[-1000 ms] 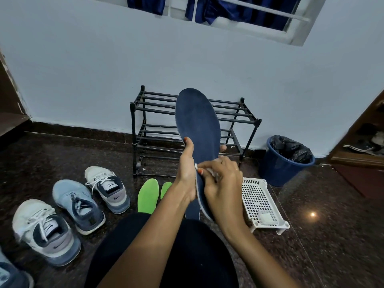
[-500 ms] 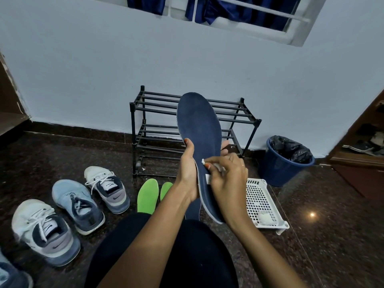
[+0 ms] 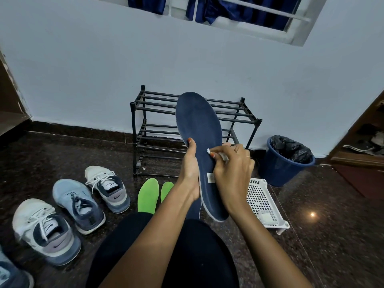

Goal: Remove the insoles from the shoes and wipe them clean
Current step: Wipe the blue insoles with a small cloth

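insole [image 3: 199,125] upright | L hand [image 3: 190,173] grips edge; R hand [image 3: 234,173] pinches wipe [image 3: 208,151] on it

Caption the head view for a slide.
Left hand holds a blue insole upright while the right hand presses a white wipe against it.

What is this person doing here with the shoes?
A person is cleaning a dark blue insole. The left hand holds it upright by its edge, and the right hand pinches a small white wipe against its surface. Two green insoles lie on the floor below, with sneakers to their left.
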`<state>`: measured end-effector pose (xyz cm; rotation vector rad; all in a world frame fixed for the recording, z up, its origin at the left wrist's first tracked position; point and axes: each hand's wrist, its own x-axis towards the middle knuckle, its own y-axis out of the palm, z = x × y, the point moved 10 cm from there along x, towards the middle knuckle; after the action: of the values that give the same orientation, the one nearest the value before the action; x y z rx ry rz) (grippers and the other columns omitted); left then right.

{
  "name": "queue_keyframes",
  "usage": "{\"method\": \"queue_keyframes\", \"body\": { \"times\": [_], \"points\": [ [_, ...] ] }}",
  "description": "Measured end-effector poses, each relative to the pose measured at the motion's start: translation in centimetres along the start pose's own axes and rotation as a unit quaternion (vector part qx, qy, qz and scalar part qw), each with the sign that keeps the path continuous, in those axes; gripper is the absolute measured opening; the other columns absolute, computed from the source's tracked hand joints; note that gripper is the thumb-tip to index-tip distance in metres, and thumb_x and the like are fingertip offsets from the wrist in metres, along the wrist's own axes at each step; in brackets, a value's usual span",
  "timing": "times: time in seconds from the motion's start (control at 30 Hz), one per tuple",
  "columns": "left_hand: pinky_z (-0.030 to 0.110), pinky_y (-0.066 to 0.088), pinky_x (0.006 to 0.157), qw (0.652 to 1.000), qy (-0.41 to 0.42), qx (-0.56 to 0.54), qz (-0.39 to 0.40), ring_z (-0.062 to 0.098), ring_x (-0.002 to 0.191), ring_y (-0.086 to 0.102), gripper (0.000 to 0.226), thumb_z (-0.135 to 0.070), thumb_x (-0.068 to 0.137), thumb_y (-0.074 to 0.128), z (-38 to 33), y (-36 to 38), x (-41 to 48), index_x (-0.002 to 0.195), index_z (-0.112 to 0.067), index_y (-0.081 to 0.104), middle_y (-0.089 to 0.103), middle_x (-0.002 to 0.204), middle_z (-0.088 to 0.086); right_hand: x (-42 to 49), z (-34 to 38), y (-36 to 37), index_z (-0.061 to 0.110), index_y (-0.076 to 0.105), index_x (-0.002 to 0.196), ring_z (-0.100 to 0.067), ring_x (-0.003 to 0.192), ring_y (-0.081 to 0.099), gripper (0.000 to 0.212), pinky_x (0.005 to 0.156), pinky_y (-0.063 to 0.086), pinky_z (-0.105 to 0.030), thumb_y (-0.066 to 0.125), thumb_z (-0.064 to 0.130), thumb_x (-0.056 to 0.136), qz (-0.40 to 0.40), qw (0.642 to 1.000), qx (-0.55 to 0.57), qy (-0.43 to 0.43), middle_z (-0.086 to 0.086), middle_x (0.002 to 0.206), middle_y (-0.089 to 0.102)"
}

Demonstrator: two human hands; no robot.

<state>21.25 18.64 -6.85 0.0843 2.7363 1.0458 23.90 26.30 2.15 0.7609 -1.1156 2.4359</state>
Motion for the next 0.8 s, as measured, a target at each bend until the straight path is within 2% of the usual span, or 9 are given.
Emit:
{"method": "queue_keyframes", "body": {
  "times": [0.07,0.13,0.23,0.4,0.53,0.63,0.8],
  "points": [
    [0.023,0.056,0.065,1.000,-0.003,0.000,-0.008,0.016,0.077,0.072,0.074,-0.060,0.097,0.017,0.1,-0.2,0.1,0.100,-0.006,0.067,0.074,0.090,0.009,-0.2,0.1,0.3,0.017,0.069,0.087,-0.022,0.092,0.049,0.010,0.077,0.021,-0.024,0.064,0.010,0.083,0.008,1.000,0.008,0.005,0.003,0.086,0.049],
    [0.024,0.054,0.079,1.000,-0.001,-0.011,-0.018,0.017,0.094,0.069,0.079,-0.062,0.096,0.014,-0.1,-0.5,0.1,0.113,-0.003,0.064,0.071,0.107,0.011,-1.1,0.4,0.7,0.017,0.069,0.088,-0.022,0.091,0.048,0.011,0.076,0.021,-0.024,0.065,0.009,0.082,0.027,1.000,0.015,-0.004,0.003,0.085,0.048],
    [0.026,0.050,0.089,0.999,0.007,-0.024,-0.028,0.018,0.101,0.066,0.078,-0.061,0.096,0.016,-0.4,-0.7,0.2,0.112,-0.003,0.065,0.070,0.110,0.011,-2.7,0.6,1.3,0.018,0.070,0.090,-0.020,0.091,0.047,0.012,0.078,0.024,-0.026,0.065,0.010,0.082,0.064,0.997,0.036,-0.017,0.000,0.086,0.053],
    [0.024,0.054,0.077,1.000,-0.018,0.013,-0.022,0.016,0.085,0.068,0.052,-0.045,0.100,0.034,0.2,0.2,-0.2,0.111,-0.007,0.066,0.071,0.101,0.008,-0.9,-0.2,0.6,0.017,0.069,0.089,-0.019,0.089,0.046,0.008,0.075,0.021,-0.022,0.064,0.013,0.084,0.036,0.999,0.015,-0.007,0.004,0.083,0.047],
    [0.020,0.053,0.049,0.999,-0.017,0.019,-0.047,0.015,0.057,0.068,0.038,-0.038,0.099,0.044,0.5,0.0,-0.5,0.091,-0.010,0.067,0.072,0.068,0.005,1.5,-1.1,0.2,0.016,0.069,0.095,-0.022,0.092,0.048,0.012,0.083,0.034,-0.031,0.061,0.019,0.088,0.011,0.999,0.032,0.024,0.000,0.084,0.046],
    [0.022,0.053,0.052,0.998,-0.010,0.011,-0.061,0.014,0.057,0.068,0.037,-0.039,0.098,0.045,0.5,-0.3,-0.5,0.089,-0.011,0.067,0.072,0.068,0.003,1.7,-0.8,0.2,0.015,0.069,0.097,-0.021,0.091,0.048,0.013,0.084,0.040,-0.036,0.059,0.018,0.089,0.013,0.999,0.038,0.020,-0.001,0.084,0.046],
    [0.029,0.055,0.070,0.997,-0.003,0.013,-0.071,0.020,0.078,0.068,0.042,-0.040,0.099,0.044,-0.1,-0.5,-0.7,0.102,-0.007,0.068,0.072,0.089,0.008,-0.4,-0.4,0.6,0.015,0.068,0.098,-0.012,0.084,0.041,0.013,0.077,0.036,-0.027,0.059,0.017,0.089,0.036,0.999,0.038,-0.010,0.002,0.081,0.043]
  ]
}}
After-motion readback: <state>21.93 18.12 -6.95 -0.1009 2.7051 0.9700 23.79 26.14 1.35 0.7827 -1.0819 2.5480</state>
